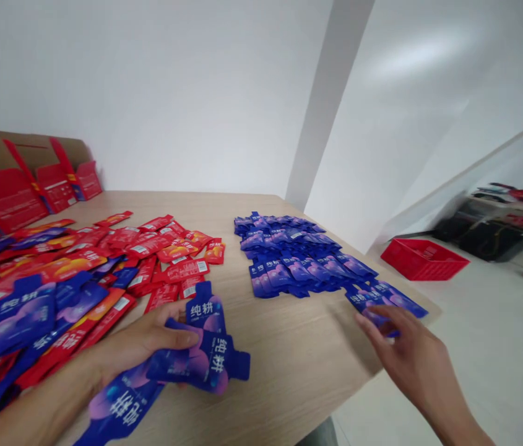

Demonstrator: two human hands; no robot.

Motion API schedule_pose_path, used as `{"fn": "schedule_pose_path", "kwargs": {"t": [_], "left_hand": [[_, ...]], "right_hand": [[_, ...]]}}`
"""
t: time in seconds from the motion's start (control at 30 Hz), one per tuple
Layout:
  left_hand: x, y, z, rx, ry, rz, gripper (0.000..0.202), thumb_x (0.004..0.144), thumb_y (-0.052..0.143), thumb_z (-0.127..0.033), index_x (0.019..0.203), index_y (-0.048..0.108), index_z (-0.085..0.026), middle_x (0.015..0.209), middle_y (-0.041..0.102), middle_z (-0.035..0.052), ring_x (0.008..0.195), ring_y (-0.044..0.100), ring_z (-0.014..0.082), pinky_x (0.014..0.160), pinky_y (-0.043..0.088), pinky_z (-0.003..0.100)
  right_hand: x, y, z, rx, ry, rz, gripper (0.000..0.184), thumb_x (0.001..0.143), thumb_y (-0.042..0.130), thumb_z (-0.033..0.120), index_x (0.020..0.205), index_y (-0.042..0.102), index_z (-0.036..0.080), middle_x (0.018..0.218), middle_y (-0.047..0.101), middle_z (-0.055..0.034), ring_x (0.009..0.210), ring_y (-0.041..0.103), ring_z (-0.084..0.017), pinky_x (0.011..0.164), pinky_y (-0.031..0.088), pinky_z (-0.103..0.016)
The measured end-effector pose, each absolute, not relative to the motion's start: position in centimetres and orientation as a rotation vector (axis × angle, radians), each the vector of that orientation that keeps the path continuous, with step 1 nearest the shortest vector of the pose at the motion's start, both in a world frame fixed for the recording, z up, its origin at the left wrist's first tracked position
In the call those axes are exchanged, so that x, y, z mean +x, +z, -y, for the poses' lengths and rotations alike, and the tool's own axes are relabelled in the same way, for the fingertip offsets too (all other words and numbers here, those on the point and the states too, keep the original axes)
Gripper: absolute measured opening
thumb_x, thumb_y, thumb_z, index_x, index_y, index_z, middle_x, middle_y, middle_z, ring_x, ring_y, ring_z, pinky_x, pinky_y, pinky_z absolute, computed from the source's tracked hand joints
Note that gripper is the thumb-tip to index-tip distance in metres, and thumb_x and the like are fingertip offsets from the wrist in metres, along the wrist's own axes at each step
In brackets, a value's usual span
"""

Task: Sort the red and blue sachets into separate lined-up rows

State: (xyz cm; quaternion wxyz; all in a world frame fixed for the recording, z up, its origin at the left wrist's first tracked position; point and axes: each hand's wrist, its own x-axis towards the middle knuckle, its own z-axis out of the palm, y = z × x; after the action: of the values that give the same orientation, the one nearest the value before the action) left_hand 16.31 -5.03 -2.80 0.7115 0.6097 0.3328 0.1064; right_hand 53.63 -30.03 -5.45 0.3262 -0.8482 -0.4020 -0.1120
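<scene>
The person's left hand (pixel 163 337) holds a loose fan of purple-blue spouted sachets (pixel 210 362) above the near side of the wood-grain tabletop (pixel 284 365). Its fingers pinch them, the thumb pressed across the top; at least three show, turned different ways, with white Chinese characters printed on them.

The right hand (pixel 407 353) reaches to the tabletop's right edge, thumb and fingers curled over the near end of a short row of blue sachets (pixel 400 298) lying overlapped. A bit of blue shows by the fingertips, but one cannot tell whether they grip it.

Just beyond that row, overlapping ranks of blue sachets (pixel 289 244) are laid out in a block toward the tabletop's right side. On the left spreads an untidy heap of red sachets (pixel 143 244), orange ones among them, with more blue sachets (pixel 24 313) lying on its near part. Behind the heap stand open red cartons (pixel 5 198) with brown insides. A red plastic basket (pixel 423 260) rests on the pale floor (pixel 484 353) past the tabletop's right edge.
</scene>
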Motion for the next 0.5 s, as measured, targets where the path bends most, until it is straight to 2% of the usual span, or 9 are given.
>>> {"fn": "schedule_pose_path", "kwargs": {"t": [0.07,0.13,0.2,0.27,0.37,0.43,0.5], "left_hand": [[17.2,-2.1,6.1,1.304,0.27,-0.702,0.056,0.066,0.101,-0.048,0.11,0.08,-0.02,0.102,0.083,0.011,0.089,0.081,0.0289,0.081,0.066,0.034],[18.3,-1.9,7.3,1.246,0.299,-0.638,0.058,0.067,0.101,-0.046,0.113,0.078,-0.02,0.105,0.083,0.011,0.092,0.081,0.0282,0.084,0.065,0.034],[19.4,-2.0,8.6,1.219,0.317,-0.584,0.06,0.066,0.102,-0.046,0.114,0.077,-0.02,0.106,0.083,0.0104,0.089,0.081,0.0265,0.081,0.065,0.033],[20.1,-2.5,9.6,1.215,0.345,-0.612,0.057,0.067,0.101,-0.05,0.108,0.076,-0.019,0.098,0.082,0.0081,0.079,0.078,0.0221,0.073,0.063,0.03],[20.5,-3.6,10.1,1.16,0.41,-0.714,0.058,0.071,0.094,-0.063,0.096,0.072,-0.016,0.082,0.077,0.0043,0.065,0.071,0.0157,0.065,0.06,0.026],[20.4,-4.3,10.0,1.141,0.401,-0.723,0.061,0.073,0.089,-0.07,0.094,0.07,-0.017,0.075,0.073,0.003,0.058,0.067,0.0149,0.059,0.059,0.027],[20.3,-4.8,9.7,1.174,0.365,-0.711,0.061,0.073,0.086,-0.072,0.091,0.067,-0.018,0.068,0.071,0.0021,0.051,0.063,0.0152,0.051,0.055,0.027]], "right_hand": [[49.6,-5.4,28.9,-1.95,0.181,1.088,0.067,0.091,0.059,0.084,0.104,0.077,0.021,0.089,0.077,-0.0103,0.068,0.07,-0.024,0.062,0.058,-0.037],[45.0,-5.7,27.6,-1.663,0.671,1.157,0.064,0.093,0.063,0.08,0.117,0.074,0.021,0.091,0.077,-0.0078,0.073,0.07,-0.021,0.066,0.058,-0.033],[41.1,-6.2,26.1,-1.458,0.963,1.134,0.066,0.091,0.068,0.079,0.12,0.07,0.02,0.083,0.073,-0.0038,0.067,0.064,-0.017,0.063,0.053,-0.03],[38.7,-6.6,24.9,-1.389,1.098,1.026,0.067,0.085,0.074,0.081,0.107,0.069,0.019,0.071,0.066,0.0001,0.058,0.055,-0.013,0.057,0.045,-0.027],[38.5,-6.4,24.3,-1.425,1.109,0.891,0.068,0.076,0.081,0.084,0.089,0.065,0.019,0.059,0.056,0.0044,0.052,0.042,-0.009,0.052,0.034,-0.024],[40.6,-5.6,24.6,-1.45,1.062,0.91,0.066,0.077,0.082,0.081,0.09,0.067,0.018,0.061,0.058,0.0043,0.054,0.043,-0.008,0.054,0.033,-0.023],[43.9,-4.3,25.0,-1.482,1.059,1.013,0.062,0.08,0.083,0.076,0.091,0.071,0.017,0.071,0.068,0.0,0.061,0.052,-0.01,0.06,0.04,-0.023]]}}
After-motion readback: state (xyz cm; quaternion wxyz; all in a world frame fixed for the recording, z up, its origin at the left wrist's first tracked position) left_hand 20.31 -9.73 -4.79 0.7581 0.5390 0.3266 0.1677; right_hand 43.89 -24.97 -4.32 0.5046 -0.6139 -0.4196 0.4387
